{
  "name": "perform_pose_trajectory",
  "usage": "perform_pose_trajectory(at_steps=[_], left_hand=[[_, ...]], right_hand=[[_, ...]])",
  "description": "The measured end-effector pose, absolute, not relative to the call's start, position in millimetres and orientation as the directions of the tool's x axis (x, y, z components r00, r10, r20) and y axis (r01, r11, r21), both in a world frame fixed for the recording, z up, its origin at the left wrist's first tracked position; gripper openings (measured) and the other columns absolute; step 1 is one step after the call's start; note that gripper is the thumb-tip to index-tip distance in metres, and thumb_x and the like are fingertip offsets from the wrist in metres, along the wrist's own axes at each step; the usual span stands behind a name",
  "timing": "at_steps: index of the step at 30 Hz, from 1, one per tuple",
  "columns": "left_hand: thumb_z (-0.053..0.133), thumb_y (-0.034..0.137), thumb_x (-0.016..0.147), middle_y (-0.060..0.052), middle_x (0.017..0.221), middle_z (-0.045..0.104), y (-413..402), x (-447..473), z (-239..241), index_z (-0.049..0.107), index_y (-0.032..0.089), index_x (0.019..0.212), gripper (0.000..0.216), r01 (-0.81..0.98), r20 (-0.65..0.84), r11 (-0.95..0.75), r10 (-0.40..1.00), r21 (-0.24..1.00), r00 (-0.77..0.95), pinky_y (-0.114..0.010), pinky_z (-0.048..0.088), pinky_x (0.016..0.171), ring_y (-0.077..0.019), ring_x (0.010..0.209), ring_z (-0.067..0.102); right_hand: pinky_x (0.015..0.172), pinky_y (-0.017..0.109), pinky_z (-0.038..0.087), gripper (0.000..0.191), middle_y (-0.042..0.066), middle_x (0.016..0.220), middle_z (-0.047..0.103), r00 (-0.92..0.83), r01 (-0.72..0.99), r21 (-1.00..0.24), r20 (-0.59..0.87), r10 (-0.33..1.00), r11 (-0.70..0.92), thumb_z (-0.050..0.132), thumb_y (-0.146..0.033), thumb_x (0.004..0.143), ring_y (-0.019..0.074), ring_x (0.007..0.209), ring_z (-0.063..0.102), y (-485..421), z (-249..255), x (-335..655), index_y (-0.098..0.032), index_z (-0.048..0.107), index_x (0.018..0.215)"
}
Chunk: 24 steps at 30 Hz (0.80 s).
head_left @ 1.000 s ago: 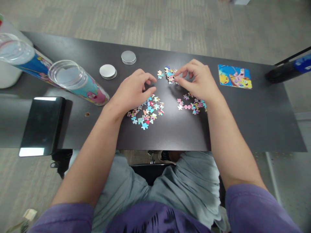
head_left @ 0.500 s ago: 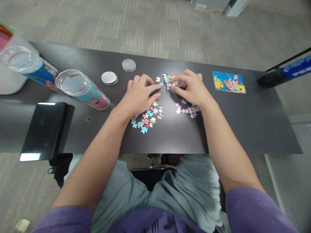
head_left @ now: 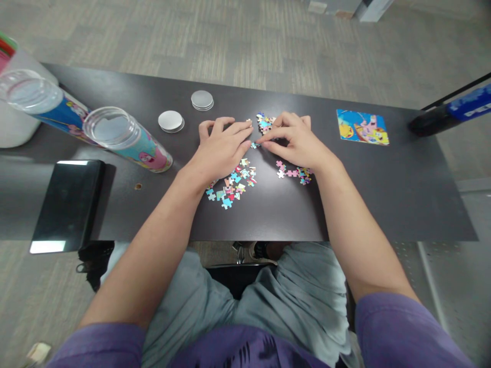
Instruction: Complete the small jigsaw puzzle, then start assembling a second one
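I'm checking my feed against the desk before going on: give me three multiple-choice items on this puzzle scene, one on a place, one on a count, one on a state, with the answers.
1. Where does the finished picture card lie?
A. On the person's right side of the table
B. Under the tubes
C. On the floor

2. How many round silver lids lie on the table?
A. One
B. Two
C. Four

3. How do the two clear tubes lie?
A. Upright with lids on
C. Inside a box
B. On their sides, open ends toward the camera

Answers:
1 A, the card sits beyond the right hand, toward the table's right end.
2 B, one lies near the left hand, the other lid farther back.
3 B, both open mouths face the viewer.
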State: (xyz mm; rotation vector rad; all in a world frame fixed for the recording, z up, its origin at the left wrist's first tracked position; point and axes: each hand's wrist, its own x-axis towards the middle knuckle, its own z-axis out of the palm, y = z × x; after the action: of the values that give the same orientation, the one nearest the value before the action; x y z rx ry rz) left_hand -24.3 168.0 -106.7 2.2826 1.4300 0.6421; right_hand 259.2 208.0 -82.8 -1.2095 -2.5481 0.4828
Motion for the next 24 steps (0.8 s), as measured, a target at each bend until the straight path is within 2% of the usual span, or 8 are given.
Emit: perform_pose_trajectory(at_steps=[3, 6, 9, 12, 17, 20, 24], left_hand=[[0.059, 0.033, 0.126, -0.005, 0.182, 0.081, 167, -22, -100, 0.089, 0.041, 0.158, 0.045, 0.744, 0.16, -0.407, 0.909, 0.53, 0.384, -0.079, 0.03, 0.146, -0.0443, 0.174, 0.061], [0.065, 0.028, 0.122, -0.006, 0.167, 0.088, 167, -22, -92, 0.092, 0.039, 0.149, 0.04, 0.769, 0.16, -0.383, 0.922, 0.512, 0.353, -0.074, 0.037, 0.14, -0.0432, 0.165, 0.067], [0.07, 0.025, 0.119, -0.01, 0.165, 0.086, 167, -22, -89, 0.091, 0.035, 0.152, 0.041, 0.799, 0.171, -0.35, 0.937, 0.489, 0.305, -0.07, 0.04, 0.134, -0.0441, 0.161, 0.069], [0.073, 0.027, 0.118, -0.011, 0.165, 0.085, 168, -23, -93, 0.092, 0.034, 0.15, 0.038, 0.814, 0.164, -0.331, 0.944, 0.478, 0.288, -0.07, 0.041, 0.132, -0.0454, 0.16, 0.068], [0.078, 0.034, 0.119, -0.008, 0.154, 0.088, 170, -23, -97, 0.095, 0.035, 0.13, 0.021, 0.798, 0.178, -0.329, 0.944, 0.504, 0.277, -0.069, 0.04, 0.131, -0.0441, 0.153, 0.07], [0.08, 0.036, 0.117, -0.008, 0.151, 0.088, 170, -21, -97, 0.095, 0.035, 0.126, 0.017, 0.794, 0.177, -0.314, 0.949, 0.521, 0.26, -0.068, 0.041, 0.13, -0.044, 0.15, 0.071], [0.071, 0.038, 0.123, -0.008, 0.147, 0.09, 169, -20, -94, 0.095, 0.036, 0.123, 0.024, 0.787, 0.166, -0.297, 0.955, 0.541, 0.247, -0.07, 0.04, 0.13, -0.0445, 0.149, 0.074]], right_hand=[[0.13, 0.073, 0.046, 0.024, 0.018, 0.139, 0.083, -0.588, 0.688, -0.447, 0.118, 0.801, 0.571, 0.08, -0.039, 0.125, 0.0461, 0.136, 0.075, 208, -78, 261, -0.026, 0.099, 0.13], [0.133, 0.074, 0.044, 0.023, 0.017, 0.143, 0.083, -0.579, 0.696, -0.465, 0.085, 0.811, 0.547, 0.08, -0.04, 0.126, 0.0475, 0.141, 0.075, 208, -76, 261, -0.029, 0.097, 0.136], [0.135, 0.074, 0.042, 0.018, 0.015, 0.144, 0.082, -0.599, 0.694, -0.469, 0.045, 0.799, 0.547, 0.085, -0.039, 0.123, 0.046, 0.14, 0.075, 208, -76, 260, -0.032, 0.099, 0.132], [0.135, 0.076, 0.041, 0.013, 0.014, 0.139, 0.08, -0.609, 0.677, -0.494, 0.042, 0.792, 0.547, 0.094, -0.04, 0.115, 0.0463, 0.14, 0.074, 210, -76, 263, -0.031, 0.101, 0.121], [0.137, 0.083, 0.036, 0.008, 0.011, 0.13, 0.079, -0.623, 0.649, -0.555, 0.005, 0.782, 0.521, 0.101, -0.04, 0.107, 0.0483, 0.141, 0.072, 216, -72, 281, -0.032, 0.099, 0.107], [0.139, 0.081, 0.034, 0.009, 0.012, 0.132, 0.081, -0.592, 0.677, -0.549, -0.01, 0.806, 0.491, 0.101, -0.039, 0.109, 0.0483, 0.143, 0.073, 218, -69, 289, -0.031, 0.097, 0.109], [0.137, 0.076, 0.038, 0.01, 0.011, 0.128, 0.084, -0.531, 0.705, -0.533, 0.039, 0.846, 0.467, 0.094, -0.039, 0.112, 0.0466, 0.141, 0.076, 218, -71, 289, -0.03, 0.096, 0.117]])
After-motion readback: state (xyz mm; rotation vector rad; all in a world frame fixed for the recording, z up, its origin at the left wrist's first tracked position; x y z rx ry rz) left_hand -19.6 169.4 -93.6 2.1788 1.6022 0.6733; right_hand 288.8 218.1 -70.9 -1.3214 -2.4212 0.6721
